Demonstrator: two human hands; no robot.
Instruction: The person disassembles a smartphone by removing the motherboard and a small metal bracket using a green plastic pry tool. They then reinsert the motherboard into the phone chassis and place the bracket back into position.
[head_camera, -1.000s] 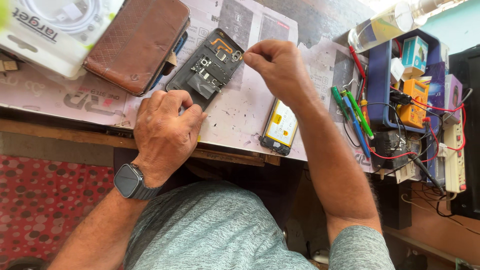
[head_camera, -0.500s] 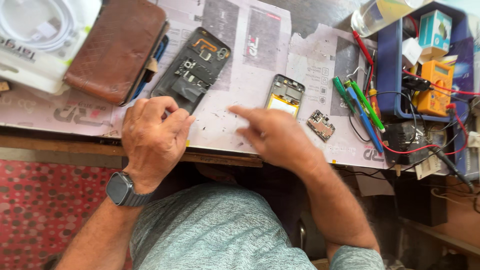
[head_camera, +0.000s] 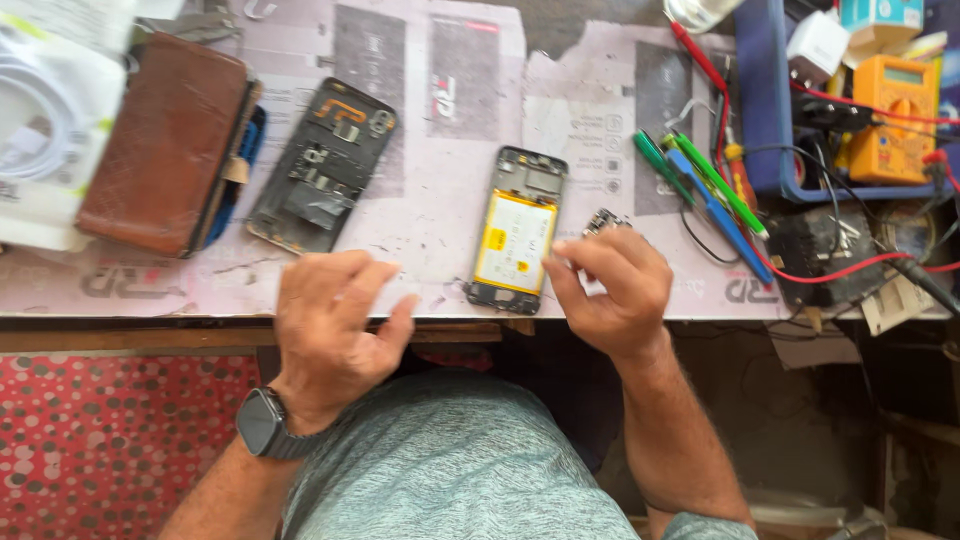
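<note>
The right hand (head_camera: 612, 290) sat at the near edge of the desk (head_camera: 440, 240), its fingertips pinched together just beside the open phone body with the yellow battery (head_camera: 518, 232). Whether anything tiny was held in that pinch could not be told; the small circuit board (head_camera: 604, 220) lay right above the knuckles, partly hidden by them. The phone body lay flat, battery side up, directly left of this hand, probably so its insides stayed reachable.

The left hand (head_camera: 335, 320) rested loosely curled on the desk edge, grasping nothing, thumb spread toward the right hand. It wore a dark wristwatch (head_camera: 265, 425). It seemed to be bracing rather than working.

Beyond the left hand lay a second opened phone frame (head_camera: 322, 165), dark with an orange flex strip, tilted, and well apart from the fingers. Further left of it was a brown leather wallet (head_camera: 165, 140) lying over something blue, and a white packet (head_camera: 45, 120) at the far left.

To the right of the right hand, green and blue screwdrivers (head_camera: 700, 190) lay side by side, handles within easy reach. Past them a blue tray (head_camera: 760, 110) held an orange multimeter (head_camera: 895, 115), with red leads (head_camera: 830, 270) trailing toward the desk edge.
</note>
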